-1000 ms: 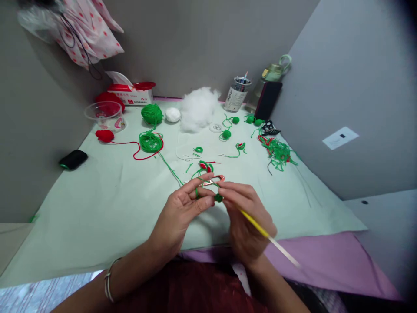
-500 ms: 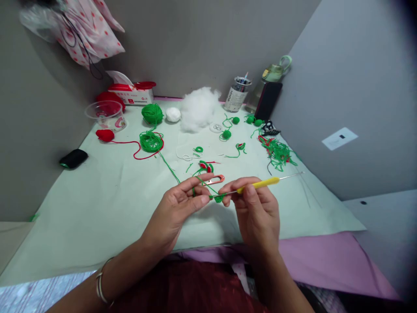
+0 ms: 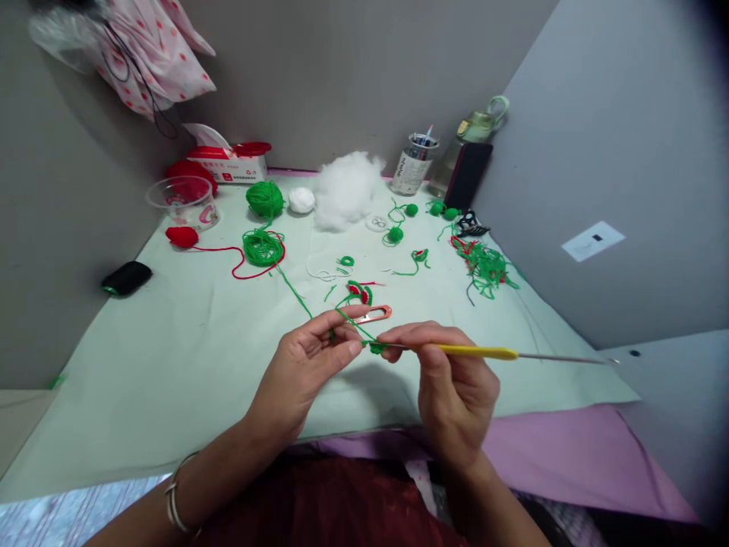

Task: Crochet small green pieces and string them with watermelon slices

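Pinched closed, the left hand point(image 3: 310, 361) grips the small green crocheted piece point(image 3: 377, 348), the right hand point(image 3: 459, 384) the slim yellow-handled metal crochet hook point(image 3: 484, 352), probably to tension the thin green yarn strand point(image 3: 358, 326).

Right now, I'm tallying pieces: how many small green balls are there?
4: one ball right of the white stuffing, second ball nearer the camera, third ball and fourth ball by the phone. More may be hidden.
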### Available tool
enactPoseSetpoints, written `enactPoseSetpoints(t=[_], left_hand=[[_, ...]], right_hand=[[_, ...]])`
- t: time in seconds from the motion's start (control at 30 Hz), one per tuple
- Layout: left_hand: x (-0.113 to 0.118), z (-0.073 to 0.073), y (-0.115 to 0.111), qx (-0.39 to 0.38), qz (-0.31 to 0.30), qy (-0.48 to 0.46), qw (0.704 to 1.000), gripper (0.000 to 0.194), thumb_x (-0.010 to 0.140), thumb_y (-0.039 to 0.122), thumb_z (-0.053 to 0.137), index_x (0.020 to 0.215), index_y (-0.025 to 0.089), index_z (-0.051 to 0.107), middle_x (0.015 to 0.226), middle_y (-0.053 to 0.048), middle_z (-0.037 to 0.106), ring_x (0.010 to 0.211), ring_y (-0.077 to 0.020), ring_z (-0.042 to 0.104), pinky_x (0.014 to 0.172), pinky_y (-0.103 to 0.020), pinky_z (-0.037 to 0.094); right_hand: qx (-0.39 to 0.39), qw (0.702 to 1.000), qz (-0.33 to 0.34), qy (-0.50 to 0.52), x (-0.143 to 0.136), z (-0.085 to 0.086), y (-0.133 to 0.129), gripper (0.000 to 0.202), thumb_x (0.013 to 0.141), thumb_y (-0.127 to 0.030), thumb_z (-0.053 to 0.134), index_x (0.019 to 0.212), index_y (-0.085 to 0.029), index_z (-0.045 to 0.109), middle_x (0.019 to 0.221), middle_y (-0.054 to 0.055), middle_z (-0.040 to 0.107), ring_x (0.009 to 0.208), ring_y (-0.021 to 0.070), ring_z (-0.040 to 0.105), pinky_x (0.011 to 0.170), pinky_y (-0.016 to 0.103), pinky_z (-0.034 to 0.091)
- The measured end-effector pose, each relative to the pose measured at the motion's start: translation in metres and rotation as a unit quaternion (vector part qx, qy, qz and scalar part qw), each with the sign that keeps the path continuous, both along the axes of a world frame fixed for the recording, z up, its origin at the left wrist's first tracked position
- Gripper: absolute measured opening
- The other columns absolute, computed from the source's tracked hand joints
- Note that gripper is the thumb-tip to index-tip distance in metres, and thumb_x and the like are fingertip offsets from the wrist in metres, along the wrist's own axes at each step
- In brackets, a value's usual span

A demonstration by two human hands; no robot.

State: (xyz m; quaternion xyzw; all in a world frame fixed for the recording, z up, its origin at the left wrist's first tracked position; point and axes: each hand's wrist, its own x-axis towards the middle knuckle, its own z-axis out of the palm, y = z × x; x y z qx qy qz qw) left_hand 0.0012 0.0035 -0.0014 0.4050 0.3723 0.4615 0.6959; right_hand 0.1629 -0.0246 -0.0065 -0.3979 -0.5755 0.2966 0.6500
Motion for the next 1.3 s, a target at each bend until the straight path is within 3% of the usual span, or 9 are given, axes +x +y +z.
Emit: enactPoseSetpoints(t=[0.23,0.47,0.63,0.83,0.87,0.93,1.07,1.13,1.3], left_hand=[[0.0,-0.001,-0.002,0.003,-0.006,0.009,1.0,0.033,0.084,0.029,0.078,0.117,0.027,0.078,0.083,-0.001,0.065,0.085,-0.0163,0.058,0.087,-0.029,0.044],[-0.001,-0.005,0.0,0.021,0.016,0.025,0.999,0.03,0.083,0.026,0.079,0.114,0.029,0.079,0.081,0.001,0.064,0.083,-0.0146,0.058,0.085,-0.026,0.045],[-0.001,-0.006,0.001,0.008,0.023,0.02,0.999,0.035,0.08,0.023,0.082,0.115,0.027,0.077,0.078,0.003,0.064,0.077,-0.0123,0.058,0.083,-0.025,0.046],[0.002,-0.001,-0.002,-0.059,0.0,-0.054,0.997,0.053,0.077,0.023,0.083,0.128,0.023,0.07,0.078,0.002,0.065,0.077,-0.0135,0.059,0.082,-0.027,0.047],[0.003,0.0,-0.002,-0.078,-0.013,-0.076,0.994,0.053,0.077,0.023,0.083,0.128,0.022,0.07,0.079,0.001,0.066,0.078,-0.014,0.06,0.083,-0.027,0.047],[0.002,0.0,-0.002,-0.115,-0.05,-0.118,0.985,0.051,0.079,0.025,0.082,0.128,0.02,0.07,0.083,-0.001,0.067,0.081,-0.0144,0.06,0.086,-0.028,0.046],[0.002,0.001,0.001,-0.12,-0.059,-0.126,0.983,0.045,0.082,0.023,0.078,0.127,0.02,0.071,0.088,-0.002,0.069,0.085,-0.0132,0.059,0.089,-0.025,0.044],[0.003,0.001,0.0,-0.092,-0.038,-0.104,0.99,0.045,0.081,0.022,0.079,0.126,0.022,0.072,0.09,-0.002,0.069,0.086,-0.0137,0.058,0.088,-0.025,0.043],[0.006,0.0,-0.005,-0.033,-0.059,-0.056,0.996,0.037,0.083,0.025,0.079,0.12,0.027,0.075,0.103,-0.003,0.07,0.096,-0.0167,0.058,0.095,-0.029,0.042]], right_hand=[[0.003,1.0,0.018,-0.008,0.001,0.0,0.0,0.023,0.103,-0.017,0.05,0.105,-0.023,0.072,0.094,0.004,0.074,0.077,0.0157,0.067,0.07,0.034,0.055],[0.066,0.989,0.007,-0.129,0.005,0.001,-0.003,0.023,0.101,-0.011,0.05,0.11,-0.022,0.069,0.098,0.006,0.075,0.088,0.0187,0.071,0.076,0.036,0.059],[0.166,0.942,-0.023,-0.29,0.008,-0.002,-0.006,0.021,0.099,-0.01,0.054,0.114,-0.016,0.067,0.107,0.012,0.075,0.097,0.0193,0.073,0.077,0.032,0.062],[0.222,0.879,-0.079,-0.414,0.007,-0.007,-0.005,0.034,0.09,-0.003,0.065,0.119,-0.018,0.07,0.112,0.01,0.075,0.106,0.0203,0.07,0.088,0.031,0.061],[0.219,0.881,-0.087,-0.411,0.006,-0.008,-0.004,0.035,0.089,-0.003,0.066,0.119,-0.019,0.071,0.114,0.01,0.074,0.107,0.0207,0.069,0.088,0.032,0.06],[0.188,0.912,-0.08,-0.356,0.006,-0.008,-0.003,0.033,0.091,-0.005,0.065,0.119,-0.022,0.071,0.114,0.009,0.072,0.107,0.0209,0.068,0.087,0.034,0.059],[0.092,0.991,-0.02,-0.1,0.005,-0.005,0.0,0.024,0.1,-0.015,0.053,0.11,-0.023,0.073,0.095,0.005,0.073,0.085,0.0188,0.067,0.071,0.034,0.056],[0.053,0.998,0.005,-0.023,0.003,-0.004,0.002,0.022,0.1,-0.017,0.054,0.103,-0.023,0.075,0.091,0.004,0.072,0.081,0.018,0.066,0.068,0.033,0.054],[0.016,0.999,0.031,-0.029,0.0,-0.001,0.007,0.021,0.099,-0.016,0.057,0.104,-0.025,0.076,0.1,0.004,0.075,0.096,0.0196,0.067,0.08,0.036,0.055]])
